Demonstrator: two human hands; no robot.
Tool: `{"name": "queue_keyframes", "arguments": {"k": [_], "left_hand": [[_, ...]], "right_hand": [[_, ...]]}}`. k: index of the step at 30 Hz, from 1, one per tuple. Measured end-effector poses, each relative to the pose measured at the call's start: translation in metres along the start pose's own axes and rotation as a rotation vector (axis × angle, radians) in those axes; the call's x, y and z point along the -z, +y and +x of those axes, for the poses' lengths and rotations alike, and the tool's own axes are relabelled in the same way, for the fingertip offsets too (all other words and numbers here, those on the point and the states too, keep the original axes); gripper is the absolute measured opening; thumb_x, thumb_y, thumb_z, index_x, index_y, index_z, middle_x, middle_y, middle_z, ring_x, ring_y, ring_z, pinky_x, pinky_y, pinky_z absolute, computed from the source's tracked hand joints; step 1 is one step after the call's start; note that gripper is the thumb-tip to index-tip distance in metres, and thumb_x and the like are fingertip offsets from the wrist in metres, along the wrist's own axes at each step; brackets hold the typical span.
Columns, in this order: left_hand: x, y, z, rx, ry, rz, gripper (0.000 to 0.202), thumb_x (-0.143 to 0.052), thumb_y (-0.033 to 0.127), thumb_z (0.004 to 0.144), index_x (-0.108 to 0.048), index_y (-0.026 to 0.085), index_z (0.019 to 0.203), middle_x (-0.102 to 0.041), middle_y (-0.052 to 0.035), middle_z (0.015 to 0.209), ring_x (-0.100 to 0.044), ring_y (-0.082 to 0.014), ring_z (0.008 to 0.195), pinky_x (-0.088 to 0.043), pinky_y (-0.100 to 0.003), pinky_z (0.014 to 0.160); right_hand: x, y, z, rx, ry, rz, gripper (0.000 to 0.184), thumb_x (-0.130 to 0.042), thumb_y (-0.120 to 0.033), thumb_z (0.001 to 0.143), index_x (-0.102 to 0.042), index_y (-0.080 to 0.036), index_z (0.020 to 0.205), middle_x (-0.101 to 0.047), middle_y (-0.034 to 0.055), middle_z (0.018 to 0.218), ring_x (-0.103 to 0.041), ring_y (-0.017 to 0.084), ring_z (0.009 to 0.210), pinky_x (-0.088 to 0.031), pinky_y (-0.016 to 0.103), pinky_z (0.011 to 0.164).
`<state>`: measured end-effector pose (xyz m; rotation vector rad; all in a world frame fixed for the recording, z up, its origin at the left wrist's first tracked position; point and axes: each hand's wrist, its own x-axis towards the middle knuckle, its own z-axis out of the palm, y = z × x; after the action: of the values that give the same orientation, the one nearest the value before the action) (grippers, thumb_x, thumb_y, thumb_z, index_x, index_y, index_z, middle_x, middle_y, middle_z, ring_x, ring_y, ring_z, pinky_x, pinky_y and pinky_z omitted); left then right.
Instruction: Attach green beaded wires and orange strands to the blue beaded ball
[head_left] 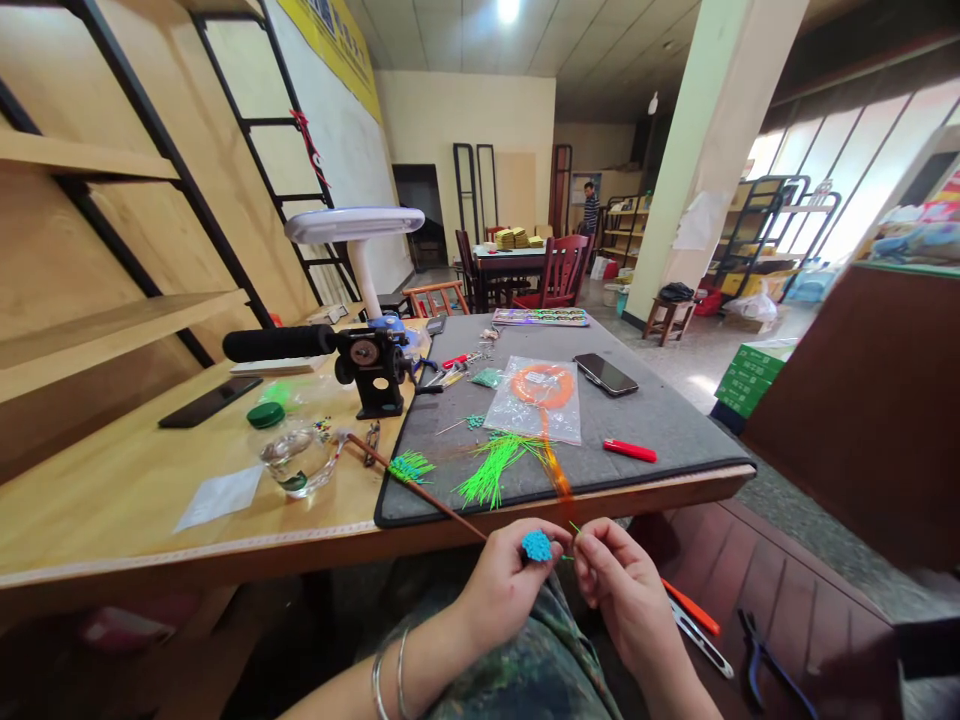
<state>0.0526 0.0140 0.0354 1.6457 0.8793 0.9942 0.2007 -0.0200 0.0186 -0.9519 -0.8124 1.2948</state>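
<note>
My left hand (504,575), with two silver bangles on its wrist, is closed around a bundle whose round, bumpy blue end (536,546) sticks out by the thumb. My right hand (619,575) is beside it, thumb and fingers pinching a thin green strand (574,527). A slim brown rod (442,505) slants down from the table to my left hand; whether the hand grips it I cannot tell. Orange strands (555,470) hang over the table edge just above both hands. Bright green strands (495,470) lie fanned out on the grey mat (675,440).
On the mat are a clear bag (540,400) with an orange coil, a phone (606,374) and a red lighter-like stick (630,451). Left stand a black winding device (367,365) and a green-capped jar (292,455). Pliers (769,660) and a cutter (701,635) lie right. A person (591,210) stands far back.
</note>
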Motion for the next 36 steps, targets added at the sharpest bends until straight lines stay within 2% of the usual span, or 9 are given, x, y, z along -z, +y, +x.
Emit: {"name": "queue_keyframes", "arguments": {"k": [4,9,13,16,22,36], "left_hand": [[-0.002,-0.010,0.001,0.020,-0.107,-0.072,0.031,-0.058,0.041,0.086,-0.069,0.012,0.083,-0.069,-0.0073,0.077,-0.060,-0.0190,0.074,-0.045,-0.030,0.072],[0.000,-0.014,0.004,0.073,-0.165,-0.148,0.035,-0.064,0.046,0.081,-0.066,0.012,0.077,-0.064,-0.0042,0.070,-0.055,-0.0158,0.067,-0.042,-0.028,0.067],[0.000,-0.017,0.004,0.135,-0.095,-0.248,0.034,-0.071,0.046,0.075,-0.068,0.013,0.081,-0.065,-0.0035,0.071,-0.056,-0.0160,0.069,-0.043,-0.028,0.070],[-0.001,-0.017,0.004,0.188,-0.052,-0.312,0.034,-0.074,0.046,0.072,-0.069,0.014,0.081,-0.066,-0.0022,0.068,-0.057,-0.0154,0.067,-0.044,-0.027,0.069],[-0.002,-0.013,0.005,0.159,-0.065,-0.316,0.032,-0.075,0.044,0.071,-0.070,0.013,0.078,-0.066,-0.0026,0.069,-0.057,-0.0152,0.068,-0.044,-0.027,0.070],[-0.002,-0.012,0.004,0.139,-0.062,-0.272,0.032,-0.074,0.043,0.072,-0.070,0.013,0.080,-0.066,-0.0040,0.072,-0.057,-0.0163,0.070,-0.043,-0.028,0.070]], "right_hand": [[0.003,0.002,-0.001,0.003,-0.008,0.026,0.034,-0.077,-0.046,0.072,-0.057,-0.018,0.072,-0.052,-0.0044,0.055,-0.041,0.007,0.047,-0.030,0.017,0.042],[0.005,0.007,-0.001,0.039,-0.025,0.013,0.032,-0.074,-0.046,0.075,-0.058,-0.019,0.072,-0.052,-0.0039,0.056,-0.041,0.008,0.048,-0.032,0.018,0.043],[0.009,0.009,-0.005,0.134,0.005,-0.085,0.027,-0.069,-0.044,0.080,-0.060,-0.019,0.077,-0.055,-0.0015,0.066,-0.044,0.009,0.053,-0.036,0.019,0.047],[0.012,0.012,-0.010,0.196,0.023,-0.233,0.027,-0.065,-0.044,0.083,-0.061,-0.019,0.077,-0.051,-0.0026,0.063,-0.043,0.009,0.053,-0.037,0.020,0.049],[0.009,0.021,-0.016,0.280,0.004,-0.428,0.028,-0.057,-0.042,0.086,-0.055,-0.019,0.071,-0.049,-0.0022,0.065,-0.044,0.010,0.053,-0.038,0.022,0.048],[0.010,0.025,-0.013,0.318,0.041,-0.503,0.024,-0.056,-0.037,0.085,-0.052,-0.020,0.069,-0.052,-0.0017,0.065,-0.046,0.011,0.051,-0.040,0.021,0.046]]}}
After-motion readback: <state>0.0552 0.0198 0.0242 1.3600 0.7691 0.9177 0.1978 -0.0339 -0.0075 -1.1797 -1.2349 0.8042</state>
